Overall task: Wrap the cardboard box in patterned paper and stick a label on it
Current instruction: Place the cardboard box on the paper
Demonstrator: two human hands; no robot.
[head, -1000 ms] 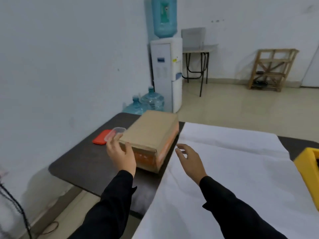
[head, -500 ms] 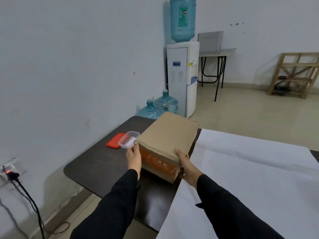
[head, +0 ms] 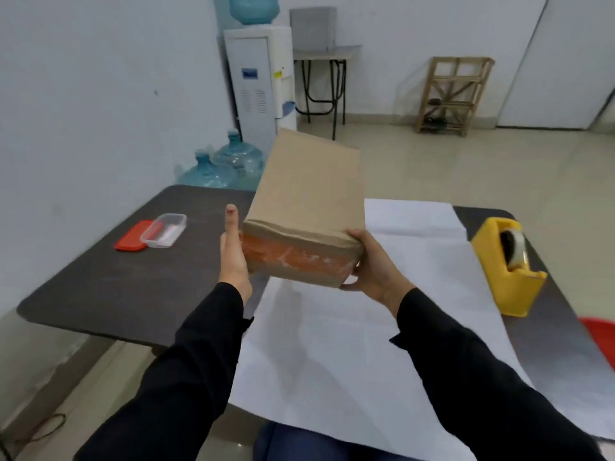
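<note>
I hold the brown cardboard box [head: 309, 194] in the air over the left part of the white paper sheet [head: 332, 344], its far end tilted up. An orange band runs along its near face. My left hand [head: 233, 257] presses against the box's left side with the thumb pointing up; its fingers are hidden under the box. My right hand [head: 372, 264] grips the near right corner, thumb on the top edge and fingers underneath. The sheet lies flat on the dark table [head: 116, 287] and shows a plain white side.
A yellow tape dispenser [head: 509, 264] stands at the paper's right edge. A clear plastic container [head: 163, 230] and its red lid [head: 131, 239] lie on the table's left part. Something red [head: 602, 341] shows at the right border. A water dispenser [head: 259, 84] and bottles [head: 219, 168] stand behind the table.
My right hand came onto the box's right corner, and both hands lifted the box off the dark table and carried it right, over the paper. The view swung right.
</note>
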